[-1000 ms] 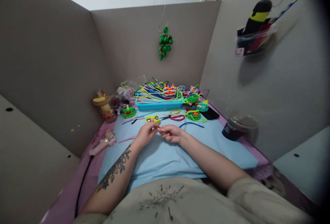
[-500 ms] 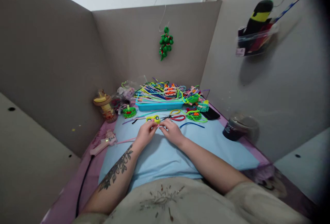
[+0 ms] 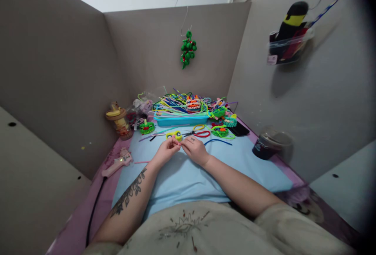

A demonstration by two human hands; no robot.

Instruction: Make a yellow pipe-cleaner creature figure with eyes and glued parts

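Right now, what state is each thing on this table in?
left hand, fingers pinched on small piece
right hand, fingers pinched on small piece too
scissors, lying flat, blades shut
blue tray, heaped with pipe cleaners
dark cup, upright, lid on
glue gun, on its side, cord attached

No text can be read with certainty. The dark cup (image 3: 266,148), at 3 o'clock on the desk (image 3: 249,176), carries white lettering that is too blurred to decipher. The label (image 3: 272,59) on the clear wall bin (image 3: 289,45), at 1 o'clock, is illegible. The sticker (image 3: 127,156) on the pink glue gun (image 3: 117,163), at 9 o'clock, is too small to read.
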